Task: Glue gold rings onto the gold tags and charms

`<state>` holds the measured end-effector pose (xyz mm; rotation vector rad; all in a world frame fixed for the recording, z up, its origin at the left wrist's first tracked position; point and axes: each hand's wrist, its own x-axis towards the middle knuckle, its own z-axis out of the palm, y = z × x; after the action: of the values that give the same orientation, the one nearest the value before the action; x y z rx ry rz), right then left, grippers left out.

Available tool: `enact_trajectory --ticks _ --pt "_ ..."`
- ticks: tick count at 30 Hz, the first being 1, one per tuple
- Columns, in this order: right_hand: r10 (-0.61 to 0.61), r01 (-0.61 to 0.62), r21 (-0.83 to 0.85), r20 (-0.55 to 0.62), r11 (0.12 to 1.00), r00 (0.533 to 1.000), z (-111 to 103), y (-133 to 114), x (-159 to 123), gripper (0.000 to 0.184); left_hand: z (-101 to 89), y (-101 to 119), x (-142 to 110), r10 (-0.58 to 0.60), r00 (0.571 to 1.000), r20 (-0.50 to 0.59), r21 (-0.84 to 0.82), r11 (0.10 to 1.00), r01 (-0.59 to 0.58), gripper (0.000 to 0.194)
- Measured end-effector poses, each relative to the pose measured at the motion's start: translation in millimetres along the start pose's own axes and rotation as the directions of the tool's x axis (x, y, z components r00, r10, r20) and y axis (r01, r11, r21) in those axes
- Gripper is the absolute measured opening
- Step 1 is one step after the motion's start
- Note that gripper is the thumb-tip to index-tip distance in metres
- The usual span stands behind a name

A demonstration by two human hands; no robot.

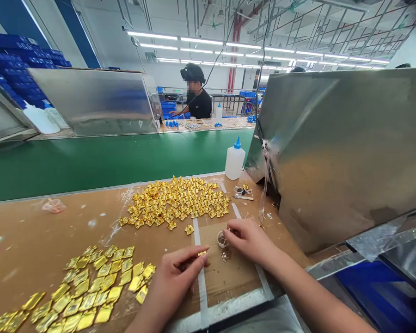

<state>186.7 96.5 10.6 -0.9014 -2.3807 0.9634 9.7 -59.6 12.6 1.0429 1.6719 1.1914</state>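
My left hand (180, 273) pinches a small shiny gold piece (201, 253) between thumb and fingertips, over the left edge of a cardboard pad (229, 277). My right hand (246, 238) is closed at the rim of a small round clear cup (222, 239) on that pad. Whatever its fingertips hold, if anything, is hidden. A small transparent patch (225, 255) lies just below the cup. Beyond the hands spreads a heap of small gold pieces (176, 199), with one single gold piece (189, 229) nearest the pad. Flat gold plates (90, 291) lie in rows left of my left hand.
A white squeeze bottle with a blue cap (235, 162) stands at the table's back edge. A metal panel (346, 157) rises on the right. Behind runs a green conveyor belt (125, 155), with a person (199, 101) seated beyond it. A crumpled plastic piece (54, 206) lies left.
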Motion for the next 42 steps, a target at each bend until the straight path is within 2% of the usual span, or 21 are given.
enact_trajectory --ticks 3,9,12,16,18,21,25,30,42 --pt "0.082 -0.062 0.196 -0.098 0.979 0.992 9 11 -3 0.034 8.6 -15 5 -0.034 0.999 -0.020 -0.026 0.999 0.033 0.041" --pt "0.150 -0.078 0.313 -0.214 0.947 0.965 13 20 -6 0.042 9.1 -36 11 0.014 1.000 -0.016 0.075 0.997 -0.013 0.045" --pt "0.159 -0.067 0.356 -0.235 0.932 0.959 12 19 -7 0.042 11.0 -37 11 0.039 0.999 -0.032 0.129 0.991 -0.034 0.047" --pt "0.142 -0.032 0.394 -0.253 0.918 0.957 12 13 -14 0.044 14.5 -28 9 0.030 0.999 -0.032 0.180 0.983 -0.024 0.048" --pt "0.079 0.019 0.377 -0.244 0.926 0.966 14 7 -19 0.044 15.7 -22 7 0.027 0.999 -0.025 0.209 0.978 -0.021 0.044" --pt "-0.082 0.130 0.274 -0.178 0.953 0.981 19 -1 -24 0.041 16.5 -16 6 0.046 0.999 -0.023 0.246 0.968 -0.039 0.039" --pt "-0.212 0.225 0.142 -0.098 0.964 0.972 24 -5 -26 0.036 17.3 -14 5 0.054 0.999 0.000 0.266 0.963 -0.052 0.037" --pt "-0.266 0.275 0.115 -0.087 0.955 0.960 26 -2 -25 0.034 18.9 -13 6 0.078 0.997 0.014 0.276 0.958 -0.079 0.034" --pt "-0.295 0.302 0.086 -0.081 0.949 0.952 25 -3 -25 0.033 16.9 -12 4 0.072 0.997 0.030 0.265 0.961 -0.077 0.035"
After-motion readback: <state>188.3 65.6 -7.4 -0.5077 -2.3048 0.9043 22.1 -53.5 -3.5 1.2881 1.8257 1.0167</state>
